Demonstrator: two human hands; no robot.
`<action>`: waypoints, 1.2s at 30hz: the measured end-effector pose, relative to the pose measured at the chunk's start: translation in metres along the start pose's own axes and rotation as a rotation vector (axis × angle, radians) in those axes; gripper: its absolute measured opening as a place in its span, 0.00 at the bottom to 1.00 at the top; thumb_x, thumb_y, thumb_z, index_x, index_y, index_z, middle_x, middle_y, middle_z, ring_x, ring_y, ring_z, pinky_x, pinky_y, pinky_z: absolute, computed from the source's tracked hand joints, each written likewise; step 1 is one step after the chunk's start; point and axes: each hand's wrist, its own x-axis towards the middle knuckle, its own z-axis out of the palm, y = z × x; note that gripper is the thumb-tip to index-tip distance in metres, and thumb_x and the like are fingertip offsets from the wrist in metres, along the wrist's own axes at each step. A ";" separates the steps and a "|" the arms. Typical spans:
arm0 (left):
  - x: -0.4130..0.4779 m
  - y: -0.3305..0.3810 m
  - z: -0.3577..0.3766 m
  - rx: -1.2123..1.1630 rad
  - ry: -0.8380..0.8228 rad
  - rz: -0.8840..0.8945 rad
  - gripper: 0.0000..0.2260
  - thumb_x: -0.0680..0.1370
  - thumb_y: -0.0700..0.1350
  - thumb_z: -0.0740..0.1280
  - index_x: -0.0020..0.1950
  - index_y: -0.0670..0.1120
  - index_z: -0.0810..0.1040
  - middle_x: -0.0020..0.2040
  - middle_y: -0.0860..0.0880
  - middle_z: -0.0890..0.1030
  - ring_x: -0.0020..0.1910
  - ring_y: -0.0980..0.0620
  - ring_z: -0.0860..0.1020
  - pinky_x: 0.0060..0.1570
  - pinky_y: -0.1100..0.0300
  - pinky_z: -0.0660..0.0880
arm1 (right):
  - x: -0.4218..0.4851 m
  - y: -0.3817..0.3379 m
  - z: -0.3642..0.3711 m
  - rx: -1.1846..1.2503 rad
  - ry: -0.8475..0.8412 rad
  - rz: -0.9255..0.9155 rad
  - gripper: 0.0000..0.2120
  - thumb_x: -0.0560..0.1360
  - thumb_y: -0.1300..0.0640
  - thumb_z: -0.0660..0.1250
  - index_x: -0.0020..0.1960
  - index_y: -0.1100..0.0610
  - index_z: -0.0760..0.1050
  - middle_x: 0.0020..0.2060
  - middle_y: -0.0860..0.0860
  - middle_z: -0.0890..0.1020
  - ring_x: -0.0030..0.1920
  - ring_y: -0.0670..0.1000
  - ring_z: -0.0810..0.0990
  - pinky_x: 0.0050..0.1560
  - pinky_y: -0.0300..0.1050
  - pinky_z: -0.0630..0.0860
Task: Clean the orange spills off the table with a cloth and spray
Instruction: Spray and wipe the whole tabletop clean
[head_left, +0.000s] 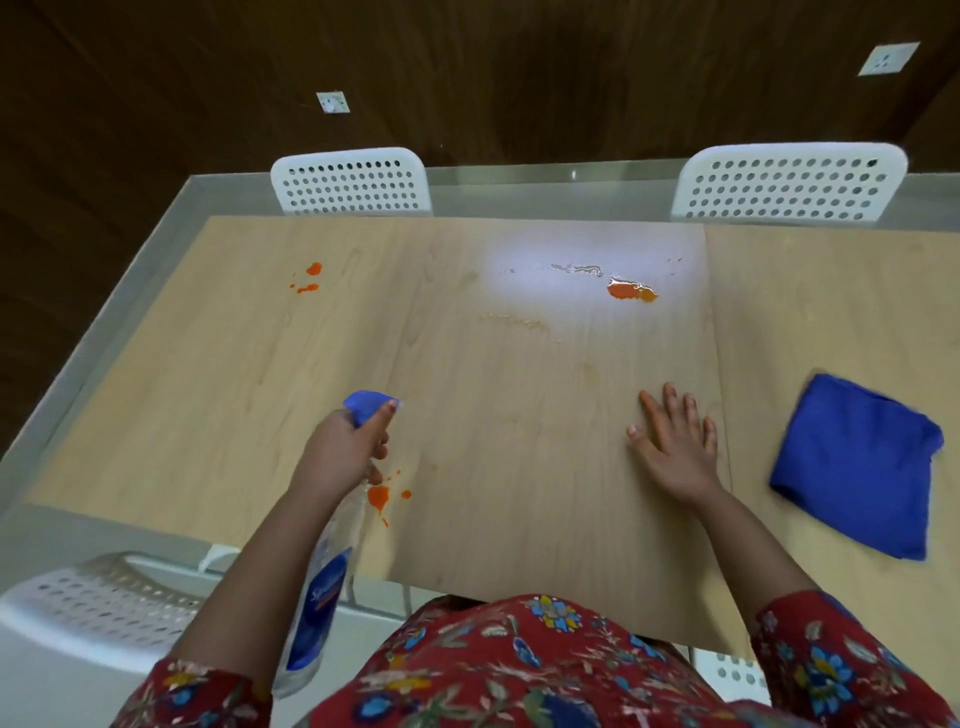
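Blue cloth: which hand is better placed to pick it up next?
Right. The right hand is open and empty, close beside the blue cloth; the left hand grips the spray bottle on the far side from it.

The desk (519, 441) has a pale wood-grain top, smooth, with a soft shine where light falls on it; its border looks like frosted glass. The cloth (857, 467) is blue fabric, matt and soft. The spray bottle (322, 597) is clear plastic with a glossy blue label. The chair (353, 182) is white perforated plastic. The orange spill (631, 291) looks wet and glossy.
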 end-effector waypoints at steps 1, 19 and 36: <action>-0.001 -0.004 -0.003 0.018 0.001 -0.012 0.23 0.77 0.61 0.64 0.42 0.40 0.78 0.36 0.44 0.82 0.26 0.46 0.79 0.35 0.53 0.77 | -0.002 0.000 0.001 -0.013 0.000 -0.002 0.30 0.80 0.38 0.48 0.78 0.44 0.45 0.78 0.46 0.38 0.77 0.50 0.34 0.73 0.53 0.34; -0.038 0.029 0.032 -0.177 -0.359 0.051 0.17 0.79 0.55 0.65 0.40 0.42 0.76 0.31 0.46 0.77 0.24 0.46 0.74 0.26 0.60 0.71 | -0.008 -0.016 0.003 -0.050 0.039 0.065 0.32 0.80 0.41 0.53 0.79 0.47 0.43 0.78 0.49 0.39 0.77 0.53 0.35 0.74 0.56 0.36; 0.079 -0.005 -0.110 -0.650 0.856 0.342 0.04 0.80 0.51 0.64 0.51 0.52 0.75 0.40 0.54 0.73 0.32 0.54 0.77 0.41 0.52 0.75 | 0.007 -0.147 0.026 0.034 -0.059 -0.258 0.19 0.80 0.50 0.59 0.71 0.51 0.69 0.73 0.49 0.66 0.71 0.49 0.67 0.67 0.42 0.64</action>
